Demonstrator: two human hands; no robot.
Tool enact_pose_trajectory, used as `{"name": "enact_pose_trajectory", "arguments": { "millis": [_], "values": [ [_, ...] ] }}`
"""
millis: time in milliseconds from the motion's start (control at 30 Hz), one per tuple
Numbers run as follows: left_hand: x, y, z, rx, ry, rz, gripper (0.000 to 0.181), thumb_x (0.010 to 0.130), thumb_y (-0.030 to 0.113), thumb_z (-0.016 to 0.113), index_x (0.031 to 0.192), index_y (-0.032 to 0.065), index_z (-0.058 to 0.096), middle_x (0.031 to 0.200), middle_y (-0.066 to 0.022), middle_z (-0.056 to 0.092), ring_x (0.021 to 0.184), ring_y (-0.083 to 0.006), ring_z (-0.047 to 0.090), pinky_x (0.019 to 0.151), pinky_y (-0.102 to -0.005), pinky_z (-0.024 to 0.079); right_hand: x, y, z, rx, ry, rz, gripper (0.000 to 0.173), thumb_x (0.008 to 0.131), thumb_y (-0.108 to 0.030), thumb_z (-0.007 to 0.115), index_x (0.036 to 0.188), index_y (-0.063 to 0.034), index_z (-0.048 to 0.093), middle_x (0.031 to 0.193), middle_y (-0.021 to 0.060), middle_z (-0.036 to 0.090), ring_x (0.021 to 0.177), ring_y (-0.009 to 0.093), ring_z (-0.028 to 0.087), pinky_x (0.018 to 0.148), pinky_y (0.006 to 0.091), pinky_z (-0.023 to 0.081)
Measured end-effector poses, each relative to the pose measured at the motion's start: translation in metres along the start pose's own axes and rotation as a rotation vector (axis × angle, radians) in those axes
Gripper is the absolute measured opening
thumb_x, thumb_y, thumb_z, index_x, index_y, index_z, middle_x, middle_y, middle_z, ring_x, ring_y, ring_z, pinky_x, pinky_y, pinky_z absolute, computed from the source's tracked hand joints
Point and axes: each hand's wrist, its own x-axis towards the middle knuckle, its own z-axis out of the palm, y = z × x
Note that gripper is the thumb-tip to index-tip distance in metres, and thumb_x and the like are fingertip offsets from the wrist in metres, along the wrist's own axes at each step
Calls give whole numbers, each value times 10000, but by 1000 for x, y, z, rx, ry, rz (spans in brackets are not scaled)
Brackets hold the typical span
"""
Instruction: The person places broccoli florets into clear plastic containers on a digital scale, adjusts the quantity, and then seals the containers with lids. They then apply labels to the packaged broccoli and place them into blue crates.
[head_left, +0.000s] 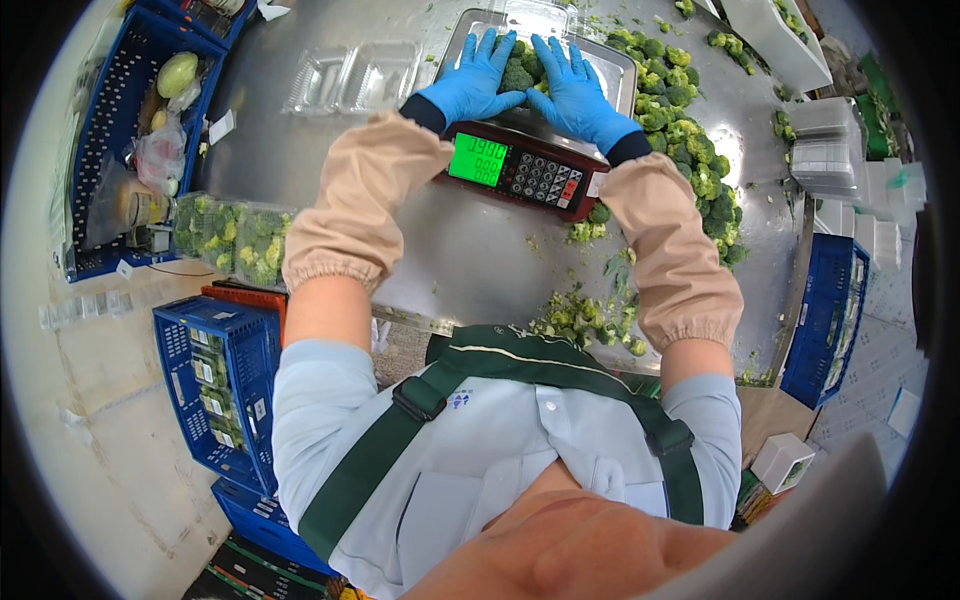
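Both my hands wear blue gloves and lie spread over broccoli florets (517, 73) on the steel pan of a digital scale (525, 169). On the left side of the florets is my left hand (477, 79), fingers apart. My right hand (574, 90) touches them from the right, its fingers also apart. A clear plastic clamshell lid (536, 19) stands behind the florets; the tray part beneath my hands is mostly hidden. The scale's green display is lit. An empty open clamshell (356, 79) lies left of the scale. A long heap of loose florets (686, 142) runs along the right.
Filled clamshells (232, 236) stand at the steel table's left edge, near a blue crate (124, 142) with cabbage and bags. Stacked clear containers (825, 150) and a white foam box (780, 37) are at right. Broccoli scraps (585, 315) lie at the front edge.
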Motion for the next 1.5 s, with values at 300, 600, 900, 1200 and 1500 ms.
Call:
{"name": "enact_pose_trajectory", "arguments": {
  "millis": [300, 600, 900, 1200, 1500],
  "values": [
    [-49, -19, -86, -432, 221, -99, 989, 794, 528, 666, 1481, 66, 125, 1508, -196, 194, 1398, -299, 197, 1122, -363, 212, -27, 31, -65, 467, 184, 221, 835, 880, -553, 519, 1482, -104, 153, 1499, 237, 184, 1397, 330, 193, 1126, 404, 201],
    [-95, -53, -133, -669, 261, -418, 711, 886, 401, 610, 1444, 92, 296, 1250, -163, 527, 1087, -223, 537, 888, -315, 445, -6, 53, -42, 958, 211, 508, 673, 937, -509, 459, 1420, -61, 326, 1382, 89, 425, 1173, 217, 471, 931, 363, 427],
    [-76, -14, -85, -825, 91, -338, 645, 896, 497, 554, 1392, 114, 400, 1194, -109, 566, 1037, -174, 552, 919, -291, 423, 45, 53, -22, 1333, 216, 621, 734, 935, -545, 403, 1474, -91, 196, 1425, 177, 368, 1278, 294, 399, 1104, 356, 241],
    [-60, 14, -37, -1148, 99, -445, 429, 947, 298, 536, 1318, 88, 487, 1182, -35, 542, 882, -100, 551, 767, -241, 491, -59, 17, -63, 430, -69, 42, 564, 926, -400, 502, 1443, -261, 322, 1135, 212, 512, 1019, 342, 532, 895, 404, 436],
    [-45, 8, -28, -1360, 123, -536, 438, 850, 45, 585, 1275, 105, 500, 1035, -18, 566, 859, -109, 570, 712, -241, 484, -63, 1, -17, 961, -30, 395, 676, 927, -116, 539, 1477, -324, 206, 688, 51, 517, 643, 110, 496, 655, 282, 483]
  ]
}}
